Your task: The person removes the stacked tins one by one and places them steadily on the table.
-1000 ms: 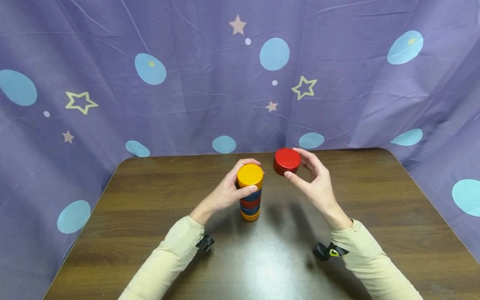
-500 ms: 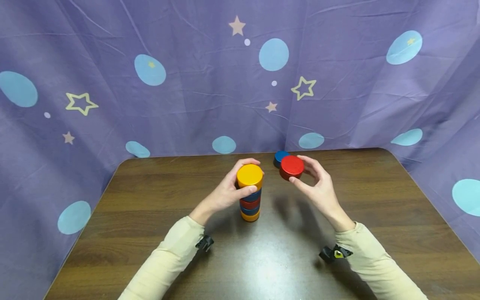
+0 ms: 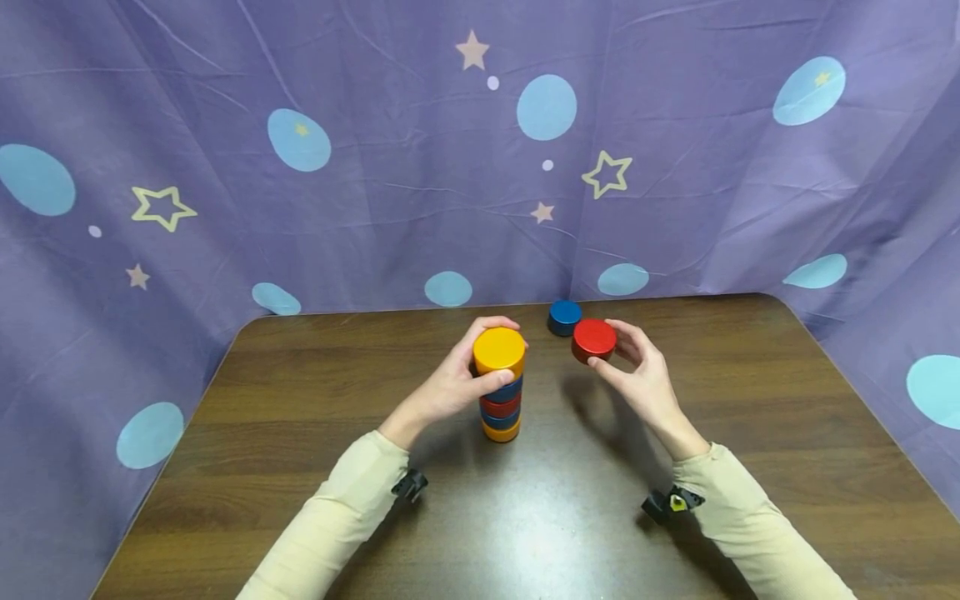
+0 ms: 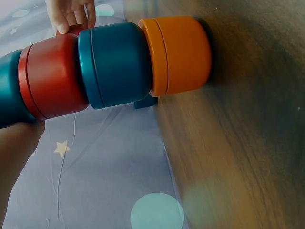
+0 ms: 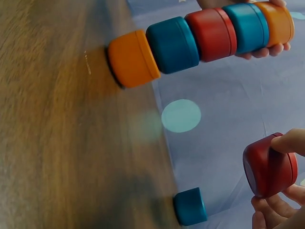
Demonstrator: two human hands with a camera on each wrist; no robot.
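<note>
A tower of several round lidded tins, orange, blue and red, stands upright on the wooden table. Its bottom orange tin meets the tabletop, with a blue tin and a red tin above it. My left hand grips the tower near its top orange tin, thumb in front and fingers behind. To the right, my right hand pinches a separate red tin between thumb and fingers. In the right wrist view this red tin is raised above the table.
A single blue tin stands near the table's back edge, just behind the held red tin. Behind the table hangs a purple curtain with stars and blue spots.
My right hand has drawn the red tin rightward and toward me, uncovering the blue tin behind it. My left hand and the tower have stayed put.
</note>
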